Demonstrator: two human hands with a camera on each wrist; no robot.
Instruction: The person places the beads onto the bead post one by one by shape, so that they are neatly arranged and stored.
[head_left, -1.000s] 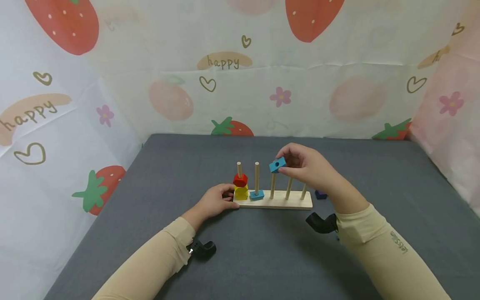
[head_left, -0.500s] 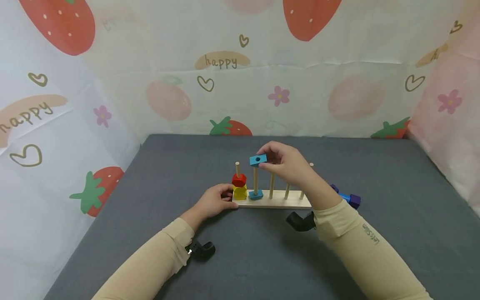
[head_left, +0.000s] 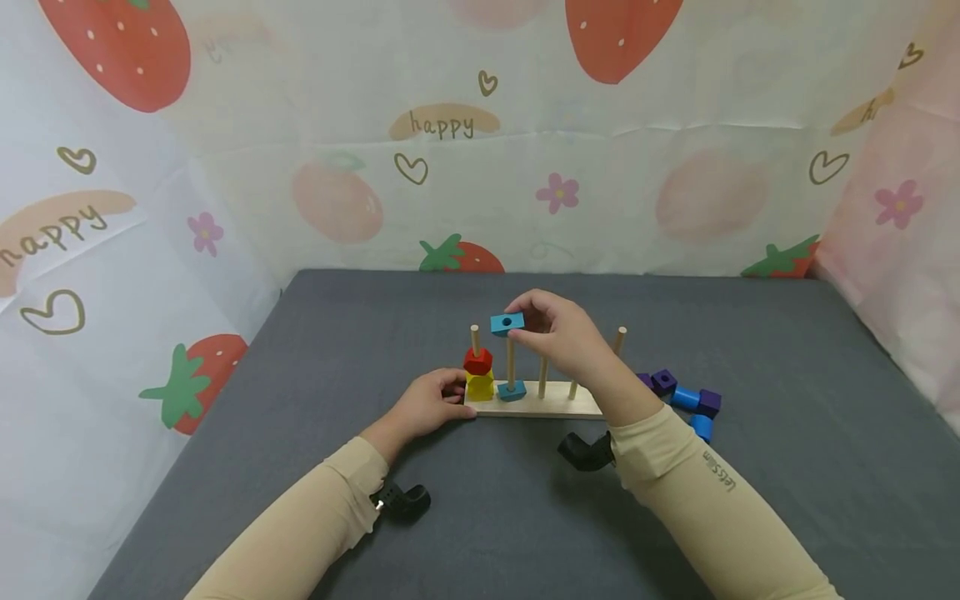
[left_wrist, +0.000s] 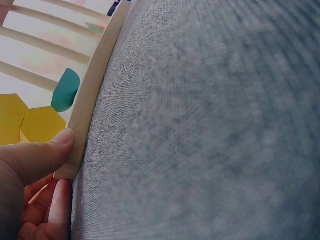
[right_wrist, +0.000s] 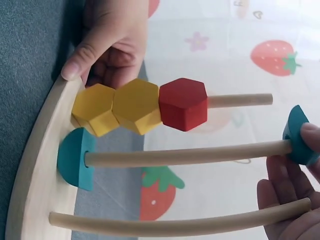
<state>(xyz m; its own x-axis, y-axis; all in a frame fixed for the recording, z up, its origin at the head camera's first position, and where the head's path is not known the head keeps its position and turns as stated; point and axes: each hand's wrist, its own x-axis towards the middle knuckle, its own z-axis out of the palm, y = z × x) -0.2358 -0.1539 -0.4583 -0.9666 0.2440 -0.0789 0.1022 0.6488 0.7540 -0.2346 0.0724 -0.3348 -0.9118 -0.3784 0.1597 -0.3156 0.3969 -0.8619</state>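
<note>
My left hand (head_left: 427, 402) grips the left end of a wooden peg board (head_left: 540, 406), thumb along its edge in the left wrist view. With thumb and fingers, my right hand (head_left: 561, 337) pinches a teal half-round block (right_wrist: 297, 134). This block sits right at the tip of the second peg (right_wrist: 190, 154), its hole facing up in the head view. At the foot of that peg lies another teal half-round block (right_wrist: 71, 160). The first peg carries two yellow hexagonal blocks (right_wrist: 136, 106) with a red hexagonal block (right_wrist: 183, 105) above them.
Right of the board, partly behind my right forearm, lie purple blocks (head_left: 664, 382) and blue cylinders (head_left: 686, 398) on the grey cloth (head_left: 480, 517). Several bare pegs (head_left: 543, 377) stand along the board. A printed curtain (head_left: 622, 217) closes off the back.
My right hand has carried the teal block leftward from above the third peg to the tip of the second. More purple and blue blocks have come into sight. My left hand keeps its place.
</note>
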